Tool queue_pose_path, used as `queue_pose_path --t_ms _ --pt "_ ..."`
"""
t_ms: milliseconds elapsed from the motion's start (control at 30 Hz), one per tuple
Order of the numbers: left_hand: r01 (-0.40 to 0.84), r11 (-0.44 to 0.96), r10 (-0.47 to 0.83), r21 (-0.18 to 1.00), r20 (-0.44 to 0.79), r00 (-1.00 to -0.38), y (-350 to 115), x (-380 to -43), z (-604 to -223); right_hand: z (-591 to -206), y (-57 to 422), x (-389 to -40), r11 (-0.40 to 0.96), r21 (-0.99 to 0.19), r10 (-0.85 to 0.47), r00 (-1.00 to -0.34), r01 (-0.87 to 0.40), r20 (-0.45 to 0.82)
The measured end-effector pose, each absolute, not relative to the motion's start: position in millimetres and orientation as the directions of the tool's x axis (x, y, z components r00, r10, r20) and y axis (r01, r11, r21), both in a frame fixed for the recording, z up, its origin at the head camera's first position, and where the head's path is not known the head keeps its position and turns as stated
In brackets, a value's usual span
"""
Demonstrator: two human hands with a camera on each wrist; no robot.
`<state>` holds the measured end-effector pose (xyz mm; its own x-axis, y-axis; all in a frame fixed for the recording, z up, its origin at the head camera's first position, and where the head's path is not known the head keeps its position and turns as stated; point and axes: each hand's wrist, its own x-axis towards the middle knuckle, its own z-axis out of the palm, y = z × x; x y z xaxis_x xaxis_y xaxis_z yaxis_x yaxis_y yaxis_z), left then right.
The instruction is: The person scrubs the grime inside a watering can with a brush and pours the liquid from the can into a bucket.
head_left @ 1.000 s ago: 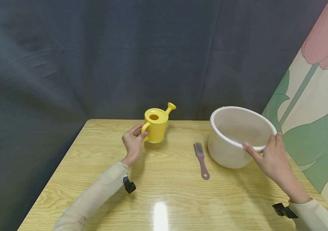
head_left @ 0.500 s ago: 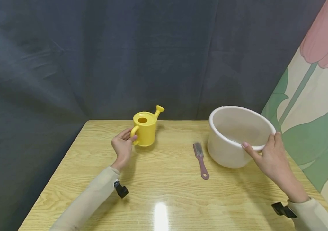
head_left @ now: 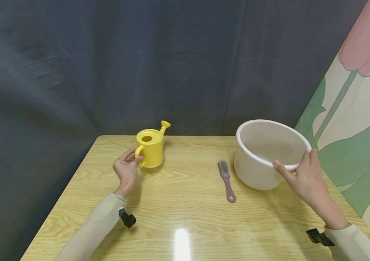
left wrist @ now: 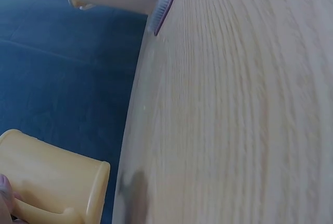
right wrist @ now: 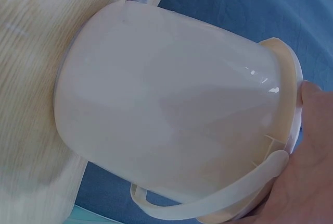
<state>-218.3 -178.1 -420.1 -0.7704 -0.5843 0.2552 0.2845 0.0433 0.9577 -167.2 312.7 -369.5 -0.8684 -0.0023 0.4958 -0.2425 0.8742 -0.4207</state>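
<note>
A yellow watering can (head_left: 153, 155) is held by its handle in my left hand (head_left: 127, 171), its spout angled up toward the back right. In the left wrist view a gap shows between the can's base and the tabletop, with a shadow beneath. My right hand (head_left: 310, 183) grips the near right rim of a white bucket (head_left: 256, 173), thumb on the rim's near side. The right wrist view shows the bucket's side and its white carrying handle (right wrist: 218, 203) hanging down. Most of the right hand's fingers are hidden behind the rim.
A brush with a purple handle (head_left: 229, 190) lies on the wooden table (head_left: 178, 203) just left of the bucket. A dark curtain (head_left: 171, 65) hangs along the back edge. At the right stands a wall with a painted tulip (head_left: 367, 43).
My left hand has carried the watering can to the left and slightly nearer. The right hand, the bucket and the brush have stayed in place.
</note>
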Motion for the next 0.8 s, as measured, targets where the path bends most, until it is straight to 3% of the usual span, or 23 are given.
queue_pose_path --t_ms 800 --pt "0.194 0.016 -0.681 0.981 0.153 -0.716 -222 -195 -425 -369 314 -168 0.875 -0.422 -0.001 -0.873 -0.236 0.487"
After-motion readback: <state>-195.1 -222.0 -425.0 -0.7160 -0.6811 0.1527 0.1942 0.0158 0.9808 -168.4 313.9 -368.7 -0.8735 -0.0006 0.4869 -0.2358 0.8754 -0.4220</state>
